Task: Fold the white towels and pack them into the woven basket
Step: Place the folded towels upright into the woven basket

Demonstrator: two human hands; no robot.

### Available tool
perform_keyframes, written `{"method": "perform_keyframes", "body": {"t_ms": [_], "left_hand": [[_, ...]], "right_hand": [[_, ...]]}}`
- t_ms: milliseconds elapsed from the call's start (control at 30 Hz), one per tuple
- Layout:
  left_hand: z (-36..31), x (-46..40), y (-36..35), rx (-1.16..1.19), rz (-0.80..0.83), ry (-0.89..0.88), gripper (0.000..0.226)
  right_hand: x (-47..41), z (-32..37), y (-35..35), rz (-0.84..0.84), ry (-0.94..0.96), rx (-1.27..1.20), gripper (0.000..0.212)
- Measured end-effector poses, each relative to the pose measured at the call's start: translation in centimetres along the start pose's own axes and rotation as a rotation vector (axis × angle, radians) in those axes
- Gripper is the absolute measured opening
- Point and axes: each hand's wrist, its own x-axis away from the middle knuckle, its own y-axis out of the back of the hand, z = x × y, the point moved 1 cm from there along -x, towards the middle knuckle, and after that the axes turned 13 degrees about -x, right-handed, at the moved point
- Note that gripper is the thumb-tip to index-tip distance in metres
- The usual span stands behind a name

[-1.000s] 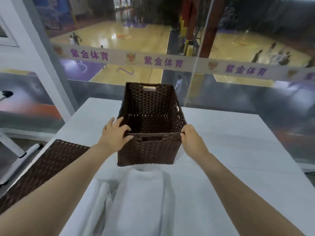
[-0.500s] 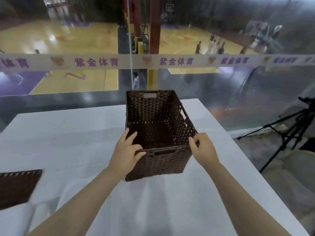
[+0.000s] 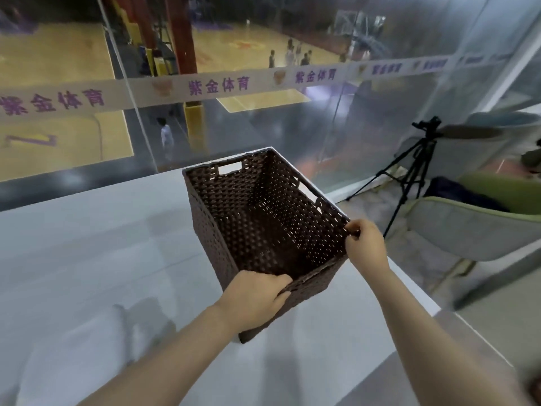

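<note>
The woven basket [image 3: 263,230] now sits turned at an angle near the table's right edge, its open mouth tipped toward the camera so the bare woven bottom shows — nothing is packed in it yet. Half a second ago it stood squarer to the person and more central in the view; a second ago it was straight ahead with a white towel lying directly in front of it. So the basket has been swung to the right and rotated, and the view has turned with it.

The left hand [image 3: 254,300] grips the near rim, fingers curled over the top edge with the thumb side outside the wall. The right hand [image 3: 366,244] pinches the rim's right near corner between thumb and fingertips (the exact finger positions are partly hidden behind the knuckles).

The white towels [image 3: 87,347] appear as a soft, blurred pale mass at the lower left of the table [image 3: 87,230], well apart from the basket and untouched by either hand. The dark woven mat seen at the left edge earlier is out of view now.

My reading: the person is clearing working room by moving the basket aside, so folding has not begun, and the task is at its very start.

A tripod [image 3: 409,177] and a pale green chair [image 3: 468,227] stand beyond the table's right edge.
</note>
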Motion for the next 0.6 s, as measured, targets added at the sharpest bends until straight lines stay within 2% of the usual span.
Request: {"method": "perform_keyframes", "body": {"t_ms": [133, 333, 467, 600], "left_hand": [[-3.2, -0.6, -0.1, 0.019, 0.017, -0.031, 0.047], [-4.7, -0.6, -1.4, -0.083, -0.071, -0.057, 0.026], [-4.6, -0.5, -1.3, -0.067, -0.108, -0.026, 0.026], [-4.5, -0.3, -0.5, 0.068, -0.117, -0.047, 0.032]], "right_hand": [[1.0, -1.8, 2.1, -0.073, -0.015, 0.012, 0.036], [2.2, -3.9, 2.9, -0.095, 0.034, 0.091, 0.037], [2.4, -3.4, 2.8, -0.098, 0.123, 0.208, 0.035], [3.2, -2.4, 2.1, -0.074, 0.247, 0.314, 0.03]]}}
